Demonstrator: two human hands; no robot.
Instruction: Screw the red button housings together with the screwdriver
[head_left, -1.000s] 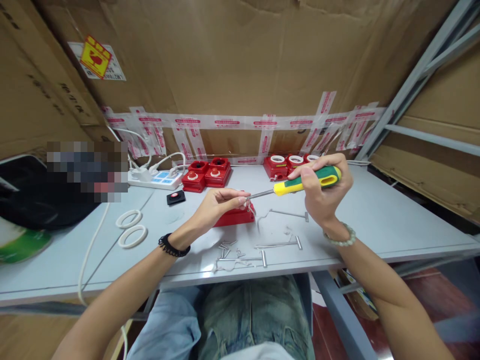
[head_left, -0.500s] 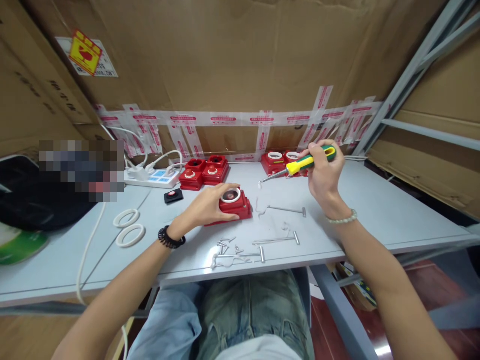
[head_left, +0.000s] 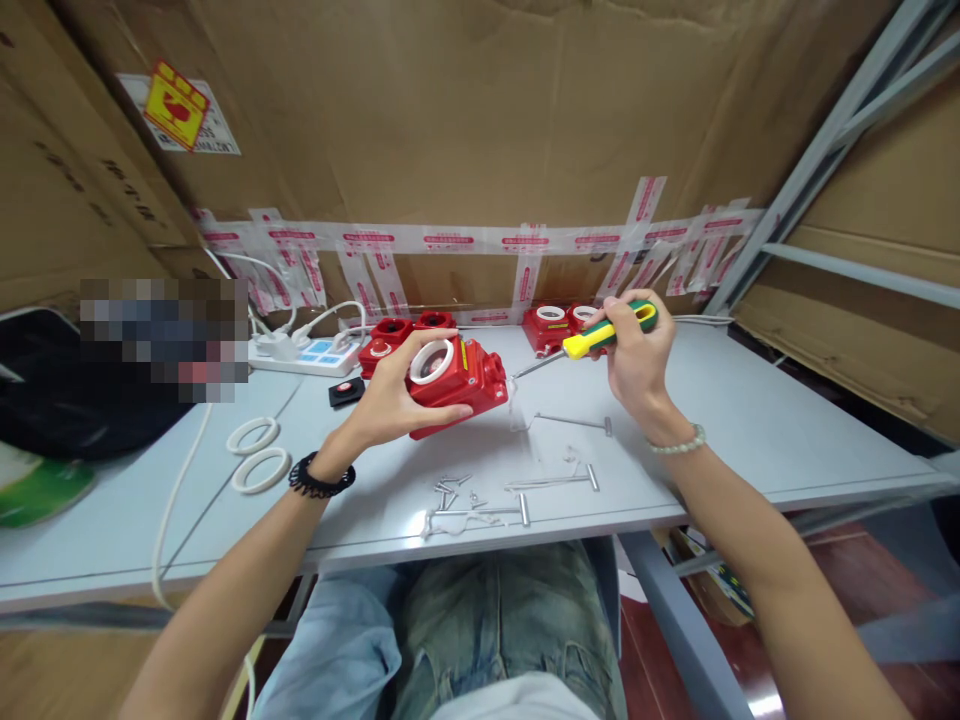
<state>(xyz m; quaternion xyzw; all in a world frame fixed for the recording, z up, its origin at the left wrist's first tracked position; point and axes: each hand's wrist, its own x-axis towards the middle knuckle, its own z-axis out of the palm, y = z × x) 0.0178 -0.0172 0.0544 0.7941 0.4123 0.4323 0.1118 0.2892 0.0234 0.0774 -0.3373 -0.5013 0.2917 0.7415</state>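
My left hand (head_left: 397,395) grips a red box-shaped housing (head_left: 459,385) with a white ring round its opening, and holds it tilted above the table. My right hand (head_left: 637,360) is wrapped round the yellow and green handle of a screwdriver (head_left: 577,347). The screwdriver's tip points left at the housing's right end; whether it touches cannot be made out. Something thin and whitish hangs near the tip. Below lie several small screws (head_left: 448,492) and thin metal rods with crossbars, one of them a T-shaped rod (head_left: 559,480).
More red housings (head_left: 375,355) stand behind my left hand, and others (head_left: 546,330) at the back right. Two white rings (head_left: 261,470) lie on the left, near a black part (head_left: 346,391). A power strip (head_left: 315,358) sits by the cardboard wall, and a white cable (head_left: 180,490) crosses the table.
My left hand has lifted and tilted the red housing, its right end now turned toward the screwdriver. My right hand has moved slightly left and down with the screwdriver.
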